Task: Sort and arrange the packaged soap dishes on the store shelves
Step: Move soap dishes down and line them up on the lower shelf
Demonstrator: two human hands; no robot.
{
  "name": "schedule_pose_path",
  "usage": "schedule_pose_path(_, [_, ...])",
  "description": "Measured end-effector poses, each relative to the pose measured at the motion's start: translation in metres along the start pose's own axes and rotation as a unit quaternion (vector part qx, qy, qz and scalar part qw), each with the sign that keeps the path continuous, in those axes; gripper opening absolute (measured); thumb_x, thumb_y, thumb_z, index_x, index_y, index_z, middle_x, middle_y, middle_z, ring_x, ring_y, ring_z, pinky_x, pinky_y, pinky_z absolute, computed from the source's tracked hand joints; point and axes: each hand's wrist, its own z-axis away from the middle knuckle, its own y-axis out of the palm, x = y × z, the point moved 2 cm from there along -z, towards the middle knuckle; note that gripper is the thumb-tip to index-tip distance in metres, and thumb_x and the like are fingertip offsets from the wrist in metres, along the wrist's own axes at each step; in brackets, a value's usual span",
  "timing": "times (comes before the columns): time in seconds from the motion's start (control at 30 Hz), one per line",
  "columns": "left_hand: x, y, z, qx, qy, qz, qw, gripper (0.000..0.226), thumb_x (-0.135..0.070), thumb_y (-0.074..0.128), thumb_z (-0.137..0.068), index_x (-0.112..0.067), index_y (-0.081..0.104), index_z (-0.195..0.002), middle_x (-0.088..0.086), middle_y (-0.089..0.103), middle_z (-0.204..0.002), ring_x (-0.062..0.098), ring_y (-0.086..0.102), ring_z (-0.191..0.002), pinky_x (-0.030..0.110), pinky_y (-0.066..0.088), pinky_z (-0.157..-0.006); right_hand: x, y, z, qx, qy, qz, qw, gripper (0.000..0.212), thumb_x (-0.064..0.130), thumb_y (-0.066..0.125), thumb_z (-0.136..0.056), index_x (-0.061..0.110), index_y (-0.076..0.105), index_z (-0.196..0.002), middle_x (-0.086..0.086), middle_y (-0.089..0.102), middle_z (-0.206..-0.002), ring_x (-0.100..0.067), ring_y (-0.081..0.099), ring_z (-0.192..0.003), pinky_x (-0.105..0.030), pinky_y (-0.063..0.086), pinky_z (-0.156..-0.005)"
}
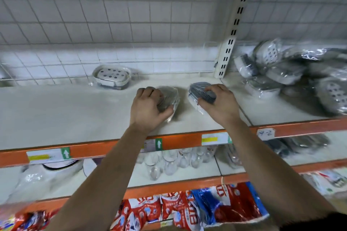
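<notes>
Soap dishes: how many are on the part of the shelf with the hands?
3: back dish near the wall, middle dish under the left hand, right dish in the right hand. The jumbled pile beside them isn't counted.

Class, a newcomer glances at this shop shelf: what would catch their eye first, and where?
Mid-frame, the left hand grips one wrapped soap dish and the right hand another wrapped dish at the shelf. Right of the slotted upright lies a jumbled heap of dishes; a lone dish sits back left.
</notes>
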Motion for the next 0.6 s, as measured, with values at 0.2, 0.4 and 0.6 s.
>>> schedule_pose_path(0.2, [-0.092,0.031,0.007,-0.027,0.051,0.04,0.998,0.049,-0.055,0.056,-0.072,-0.011,0.068,-0.089,0.006,0.064,-0.094,0.032,0.053,-0.094,0.037,0.048,-0.08,-0.062,-0.07,0.047,-0.051,0.047,0.011,0.998,0.044,0.047,0.07,-0.074,0.023,0.069,-0.11,-0.002,0.064,-0.118,-0.033,0.061,-0.104,-0.043,0.053,-0.088])
schedule_pose_path(0.4, [-0.198,0.065,0.041,-0.078,0.1,0.05,0.991,0.044,-0.049,0.06,-0.074,-0.008,0.069,-0.089,0.008,0.064,-0.092,0.032,0.054,-0.09,0.037,0.044,-0.078,-0.135,-0.142,0.115,-0.05,0.011,0.012,0.999,0.047,0.05,0.062,-0.073,0.02,0.068,-0.109,0.0,0.062,-0.118,-0.03,0.062,-0.1,-0.043,0.055,-0.081])
schedule_pose_path(0.6, [-0.307,0.101,0.082,-0.086,0.13,0.066,0.986,0.045,-0.045,0.063,-0.075,-0.005,0.069,-0.094,0.012,0.065,-0.098,0.034,0.057,-0.093,0.039,0.045,-0.084,-0.225,-0.22,0.187,-0.064,0.048,0.018,0.997,0.049,0.05,0.064,-0.074,0.019,0.069,-0.111,0.0,0.062,-0.122,-0.028,0.061,-0.104,-0.041,0.054,-0.084])
